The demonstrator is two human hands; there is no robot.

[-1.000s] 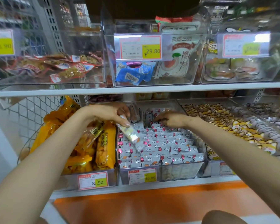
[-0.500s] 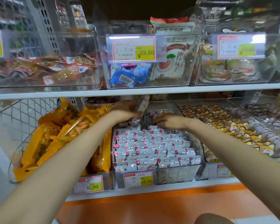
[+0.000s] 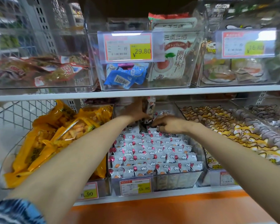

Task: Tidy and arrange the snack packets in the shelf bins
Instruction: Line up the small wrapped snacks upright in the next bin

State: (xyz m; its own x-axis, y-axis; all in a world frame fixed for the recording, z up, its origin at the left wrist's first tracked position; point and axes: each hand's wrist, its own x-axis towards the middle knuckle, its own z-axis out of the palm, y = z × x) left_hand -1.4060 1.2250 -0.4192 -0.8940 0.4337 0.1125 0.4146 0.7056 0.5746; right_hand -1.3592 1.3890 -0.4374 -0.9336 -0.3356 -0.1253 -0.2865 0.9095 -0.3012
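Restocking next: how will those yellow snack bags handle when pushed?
The yellow snack bags look puffy and crinkled, so probably light and floppy. Glossy film suggests they slide easily. They lie heaped and overhang the bin, so a push may spill some.

A shop: price tags (image 3: 128,46) on stocked shelf bins (image 3: 152,181).

White metal shelves (image 3: 136,92) on slotted grey uprights (image 3: 44,25), wire mesh side panel (image 3: 21,112), orange base strip (image 3: 160,207).
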